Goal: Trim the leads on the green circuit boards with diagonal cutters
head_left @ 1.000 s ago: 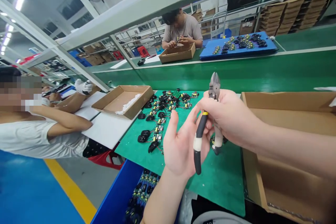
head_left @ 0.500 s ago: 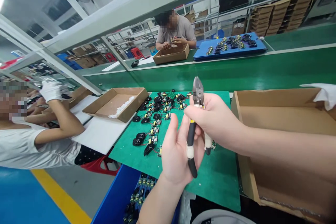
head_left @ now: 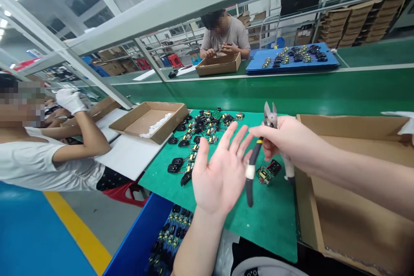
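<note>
My right hand (head_left: 286, 140) is closed around a pair of cutting pliers (head_left: 258, 155) with black and white handles, jaws up and spread apart. My left hand (head_left: 221, 172) is held up beside the handles, palm open, fingers spread, holding nothing. Below them on the green mat (head_left: 258, 220) lies one small circuit board with a black part (head_left: 268, 171). More circuit boards and black parts (head_left: 197, 138) lie scattered over the mat's left half.
A large cardboard box (head_left: 355, 181) stands at right, a shallow cardboard tray (head_left: 148, 121) at left. A blue bin with boards (head_left: 168, 241) sits below the mat. A seated person in white (head_left: 48, 155) works at left; another person (head_left: 224, 34) sits across the green conveyor (head_left: 323, 90).
My left hand has let go of the pliers' handle and opened flat. The pliers' jaws and handles have spread apart. A small board now lies on the mat below.
</note>
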`<move>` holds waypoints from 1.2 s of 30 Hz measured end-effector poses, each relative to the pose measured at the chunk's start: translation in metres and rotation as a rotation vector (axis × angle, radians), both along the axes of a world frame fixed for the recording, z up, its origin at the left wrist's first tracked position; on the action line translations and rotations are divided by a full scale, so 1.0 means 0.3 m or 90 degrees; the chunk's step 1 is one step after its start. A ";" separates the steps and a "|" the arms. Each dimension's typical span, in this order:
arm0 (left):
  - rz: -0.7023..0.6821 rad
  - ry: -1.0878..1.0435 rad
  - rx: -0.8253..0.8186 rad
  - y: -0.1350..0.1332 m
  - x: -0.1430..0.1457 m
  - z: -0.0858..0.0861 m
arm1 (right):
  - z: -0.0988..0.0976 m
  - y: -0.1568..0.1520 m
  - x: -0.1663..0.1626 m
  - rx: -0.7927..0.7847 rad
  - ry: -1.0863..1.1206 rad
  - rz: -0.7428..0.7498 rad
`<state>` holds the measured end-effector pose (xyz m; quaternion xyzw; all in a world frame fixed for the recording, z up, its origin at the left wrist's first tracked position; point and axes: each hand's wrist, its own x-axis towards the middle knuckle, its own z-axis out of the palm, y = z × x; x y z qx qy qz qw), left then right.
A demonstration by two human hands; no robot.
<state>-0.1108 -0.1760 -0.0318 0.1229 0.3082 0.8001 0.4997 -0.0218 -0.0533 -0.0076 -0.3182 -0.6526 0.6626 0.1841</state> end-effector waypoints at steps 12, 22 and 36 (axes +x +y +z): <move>0.120 0.159 -0.149 -0.085 -0.110 -0.154 | -0.160 0.007 -0.175 -0.008 -0.189 -0.010; 0.206 0.120 -0.140 -0.159 -0.151 -0.250 | -0.308 -0.069 -0.206 0.020 -0.300 0.056; 0.022 -0.100 0.096 -0.092 -0.015 -0.084 | -0.068 -0.184 0.106 0.734 0.133 0.245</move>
